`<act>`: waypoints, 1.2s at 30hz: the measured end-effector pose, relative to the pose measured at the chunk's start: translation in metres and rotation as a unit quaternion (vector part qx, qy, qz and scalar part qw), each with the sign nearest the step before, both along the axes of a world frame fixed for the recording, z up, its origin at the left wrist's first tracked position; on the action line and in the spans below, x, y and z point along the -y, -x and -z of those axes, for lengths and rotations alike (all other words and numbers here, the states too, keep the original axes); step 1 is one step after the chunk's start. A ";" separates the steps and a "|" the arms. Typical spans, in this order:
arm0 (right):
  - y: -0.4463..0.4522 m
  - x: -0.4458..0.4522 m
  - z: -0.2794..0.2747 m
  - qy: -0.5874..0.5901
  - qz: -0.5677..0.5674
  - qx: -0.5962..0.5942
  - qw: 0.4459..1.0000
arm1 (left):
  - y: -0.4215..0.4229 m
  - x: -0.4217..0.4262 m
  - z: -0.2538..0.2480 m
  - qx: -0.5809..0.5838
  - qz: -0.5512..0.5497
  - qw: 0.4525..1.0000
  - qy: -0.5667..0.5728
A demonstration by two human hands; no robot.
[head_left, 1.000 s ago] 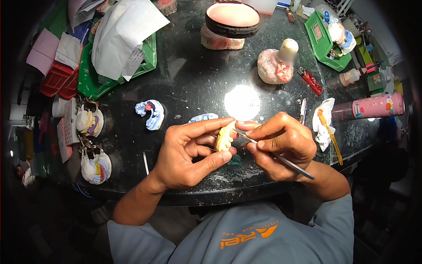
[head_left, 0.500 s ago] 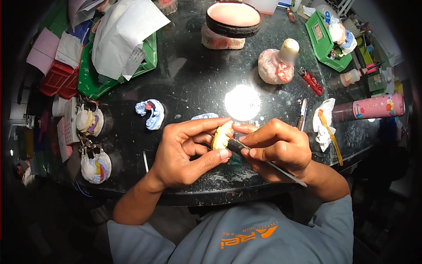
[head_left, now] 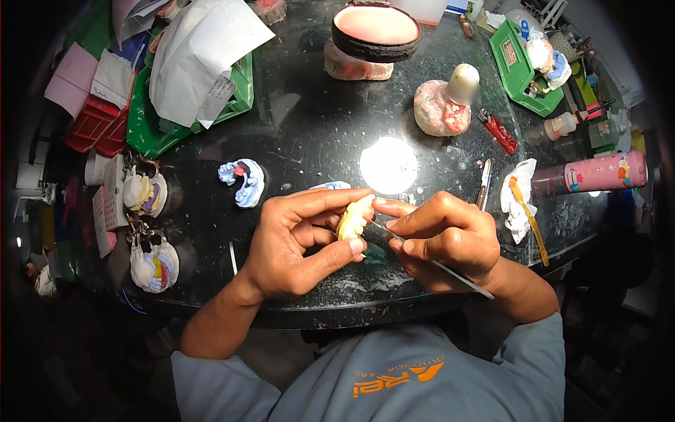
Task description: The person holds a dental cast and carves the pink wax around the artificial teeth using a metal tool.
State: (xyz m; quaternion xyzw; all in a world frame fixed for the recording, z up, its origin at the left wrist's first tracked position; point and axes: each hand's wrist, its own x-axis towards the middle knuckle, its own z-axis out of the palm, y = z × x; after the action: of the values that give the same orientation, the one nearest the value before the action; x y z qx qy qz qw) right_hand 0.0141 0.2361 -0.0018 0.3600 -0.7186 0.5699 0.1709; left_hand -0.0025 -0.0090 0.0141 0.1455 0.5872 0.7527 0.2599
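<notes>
Both hands (head_left: pixel 299 246) (head_left: pixel 450 243) curled, apparently pinching.

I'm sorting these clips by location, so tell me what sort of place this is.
Most likely a dental laboratory: the left hand holds a yellow toothed model, the right hand a slim tool, and a blue horseshoe-shaped dental cast lies on the black bench.

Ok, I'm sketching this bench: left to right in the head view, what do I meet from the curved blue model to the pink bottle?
Curved blue model, left hand, yellow model, right hand, tissue, pink bottle.
</notes>
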 end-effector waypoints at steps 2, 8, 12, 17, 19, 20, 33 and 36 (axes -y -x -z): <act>-0.001 0.000 0.000 0.005 0.009 -0.001 1.000 | 0.000 0.000 0.000 0.003 0.002 1.000 -0.005; 0.000 0.002 0.002 -0.003 0.022 -0.024 0.999 | 0.000 0.001 -0.001 -0.007 0.007 1.000 0.000; 0.002 0.001 0.000 -0.024 0.000 -0.044 0.999 | 0.001 0.002 0.001 -0.002 0.006 1.000 -0.002; 0.003 0.003 0.000 -0.002 0.010 -0.047 0.999 | 0.001 0.002 0.000 -0.005 0.010 1.000 0.000; 0.002 0.002 0.002 -0.006 0.013 -0.049 0.999 | 0.001 0.002 0.000 -0.010 0.008 1.000 0.000; 0.003 0.002 0.003 -0.011 0.003 -0.052 0.999 | 0.001 0.002 0.000 -0.011 0.006 1.000 0.001; 0.003 0.002 0.001 -0.008 -0.001 -0.051 0.999 | 0.002 0.003 0.003 -0.053 -0.003 0.998 0.020; 0.005 0.002 0.001 -0.017 -0.014 -0.064 0.998 | 0.003 0.004 0.002 -0.051 0.000 0.998 0.028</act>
State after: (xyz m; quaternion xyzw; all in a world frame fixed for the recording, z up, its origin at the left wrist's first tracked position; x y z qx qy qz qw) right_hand 0.0091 0.2345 -0.0026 0.4091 -0.7103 0.5358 0.2024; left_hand -0.0055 -0.0132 0.0117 0.1762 0.6206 0.7274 0.2340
